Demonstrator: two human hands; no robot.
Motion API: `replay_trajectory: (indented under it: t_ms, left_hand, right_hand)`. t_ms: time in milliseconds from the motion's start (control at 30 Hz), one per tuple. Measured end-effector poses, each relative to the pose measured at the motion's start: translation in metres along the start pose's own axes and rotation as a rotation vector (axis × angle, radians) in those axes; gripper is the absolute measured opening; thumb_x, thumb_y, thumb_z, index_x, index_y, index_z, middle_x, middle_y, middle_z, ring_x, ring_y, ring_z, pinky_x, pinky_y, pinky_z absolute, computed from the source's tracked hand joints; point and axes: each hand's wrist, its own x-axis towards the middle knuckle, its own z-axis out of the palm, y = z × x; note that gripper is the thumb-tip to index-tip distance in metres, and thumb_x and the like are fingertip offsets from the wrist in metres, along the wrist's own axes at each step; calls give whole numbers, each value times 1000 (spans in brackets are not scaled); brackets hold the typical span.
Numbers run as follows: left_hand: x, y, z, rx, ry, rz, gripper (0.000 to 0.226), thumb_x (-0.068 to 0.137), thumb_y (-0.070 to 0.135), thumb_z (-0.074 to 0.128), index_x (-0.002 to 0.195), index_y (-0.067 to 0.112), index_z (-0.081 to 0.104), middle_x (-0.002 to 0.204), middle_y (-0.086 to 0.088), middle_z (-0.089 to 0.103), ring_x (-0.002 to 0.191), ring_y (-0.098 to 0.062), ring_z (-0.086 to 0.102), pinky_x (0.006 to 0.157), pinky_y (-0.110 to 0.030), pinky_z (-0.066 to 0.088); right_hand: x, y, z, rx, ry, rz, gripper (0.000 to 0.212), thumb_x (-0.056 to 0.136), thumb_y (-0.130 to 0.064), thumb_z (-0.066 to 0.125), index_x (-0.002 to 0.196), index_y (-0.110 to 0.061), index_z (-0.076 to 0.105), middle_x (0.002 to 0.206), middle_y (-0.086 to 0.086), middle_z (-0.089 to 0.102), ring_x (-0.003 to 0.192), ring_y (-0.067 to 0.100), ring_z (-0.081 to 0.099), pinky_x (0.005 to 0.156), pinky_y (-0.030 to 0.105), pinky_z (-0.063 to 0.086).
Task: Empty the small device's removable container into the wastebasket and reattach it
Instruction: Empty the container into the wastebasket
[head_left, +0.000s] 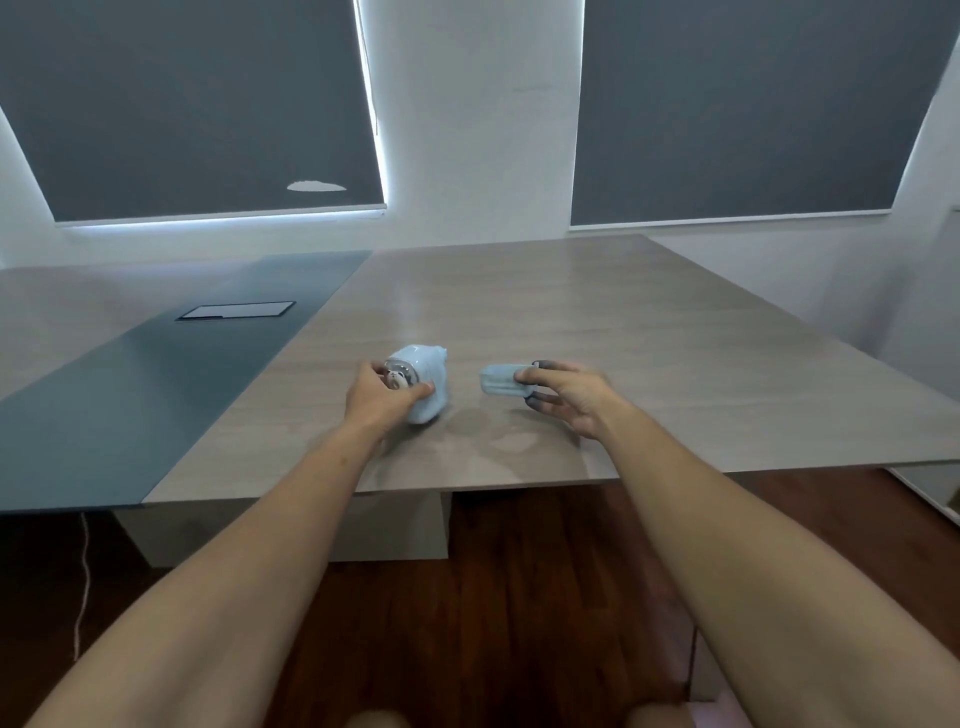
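Observation:
A small pale-blue device (426, 382), shaped like a desktop pencil sharpener with a round metal part on its near face, stands on the wooden table (571, 322). My left hand (382, 397) grips it from the near side. To its right, apart from the device, my right hand (566, 397) holds the translucent blue-grey removable container (498, 380) between thumb and fingers just above the tabletop. My right fingertips look smudged dark. No wastebasket is in view.
The table's near edge runs just behind my forearms. A dark blue-grey strip (156, 395) with a rectangular hatch (236, 310) covers the table's left part. Dark wooden floor (519, 597) lies below. Two windows with grey blinds fill the wall behind.

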Motion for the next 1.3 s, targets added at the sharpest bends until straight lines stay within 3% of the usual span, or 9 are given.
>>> replay_trajectory:
  t_ms: [133, 267, 400, 567, 767, 933, 1133, 1300]
  left_hand:
    - [-2, -2, 13, 91, 14, 27, 67, 62, 22, 86, 114, 11, 45, 109, -8, 60, 90, -21, 56, 79, -30, 43]
    - [-5, 5, 13, 151, -6, -8, 76, 62, 22, 87, 124, 8, 45, 124, -12, 59, 100, -24, 56, 84, -30, 43]
    - [-18, 27, 9, 307, 42, 79, 95, 66, 44, 80, 140, 5, 37, 143, -14, 45, 130, -30, 44, 104, -39, 38]
    - [-42, 62, 12, 436, 72, 242, 85, 73, 64, 61, 134, 6, 49, 140, -14, 52, 129, -33, 45, 106, -41, 36]
    - [-79, 102, 52, 309, -127, 329, 78, 78, 60, 58, 135, 8, 50, 143, -9, 52, 130, -29, 48, 104, -37, 36]
    - [-126, 129, 117, 217, -314, 411, 67, 82, 51, 60, 132, 7, 54, 139, -11, 56, 127, -27, 51, 105, -34, 37]
    - [-202, 137, 208, 159, -563, 446, 60, 85, 48, 56, 130, 7, 58, 134, -10, 60, 124, -26, 54, 103, -33, 38]
    - [-268, 105, 285, 210, -756, 451, 54, 88, 46, 56, 126, 8, 60, 132, -12, 62, 125, -27, 53, 101, -29, 37]
  right_hand:
    - [-2, -3, -2, -21, -1, -9, 56, 66, 2, 87, 116, -2, 63, 106, 15, 70, 91, 31, 73, 69, 31, 62]
    - [-9, -8, -10, -41, 18, -20, 49, 64, 0, 89, 107, -5, 65, 110, 17, 69, 95, 33, 73, 73, 34, 62]
    - [-24, -16, -19, -77, 53, -44, 43, 64, -5, 90, 99, -9, 66, 113, 18, 69, 90, 31, 73, 71, 34, 62]
    - [-57, -34, -34, -80, 102, -94, 39, 66, -6, 89, 98, -10, 65, 113, 18, 69, 86, 29, 70, 73, 34, 61]
    - [-111, -60, -79, -49, 183, -169, 52, 70, 2, 85, 117, -3, 63, 114, 19, 68, 93, 31, 69, 89, 40, 59]
    - [-158, -75, -136, -41, 311, -211, 51, 71, 6, 82, 118, -4, 63, 106, 19, 67, 92, 32, 68, 75, 35, 63]
    - [-221, -73, -229, -82, 423, -186, 55, 77, 6, 77, 129, -3, 59, 112, 18, 66, 100, 31, 66, 87, 35, 58]
    - [-268, -37, -320, -103, 540, -106, 53, 76, 8, 76, 125, -5, 61, 99, 11, 71, 85, 22, 71, 78, 30, 59]
